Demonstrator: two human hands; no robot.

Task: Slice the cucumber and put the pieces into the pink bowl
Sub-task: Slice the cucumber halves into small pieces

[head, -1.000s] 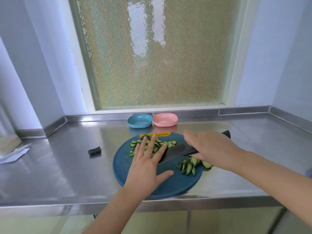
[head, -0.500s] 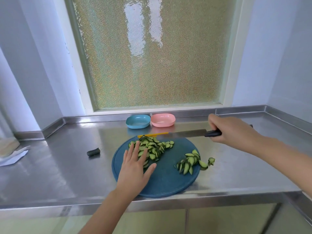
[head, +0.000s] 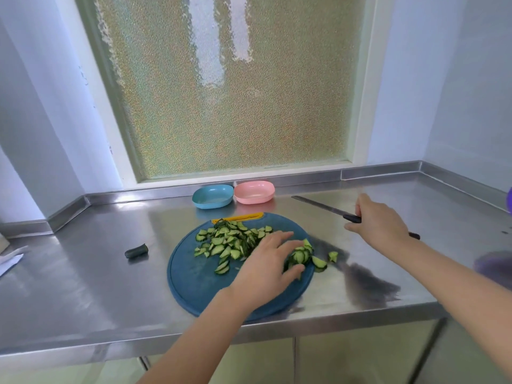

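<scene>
The left hand [head: 266, 261] has crossed the cutting board [head: 194, 281] from the big heap of cucumber slices [head: 230, 241] to the smaller heap [head: 301, 255] at the board's right edge. The right hand [head: 379, 225] has carried the knife [head: 321, 205] off the board's far rim and out over the bare bench [head: 83, 273] to the right. The left hand's fingers are straight and spread, the thumb held apart below them, with the small heap lying between thumb and fingertips. Whether they touch the slices cannot be told, and they grip nothing. The right hand's fingers are curled round the knife's dark handle, and the blade points back and left toward the pink bowl [head: 254, 192]. Whether the blade rests on the bench or hangs just above it cannot be told. All the sliced cucumber lies on the round blue board except for a stray piece [head: 333, 256] just off its right rim. The big heap sits toward the far left, near a yellow strip [head: 238, 217] at the board's back edge. The pink bowl stands at the back of the bench under the frosted window [head: 230, 87], touching or just beside a blue bowl [head: 212, 196] on its left, and no slices show in either. A dark cucumber end [head: 136, 252] lies alone on the bench left of the board. White paper [head: 8, 261] shows at the far left edge.
</scene>
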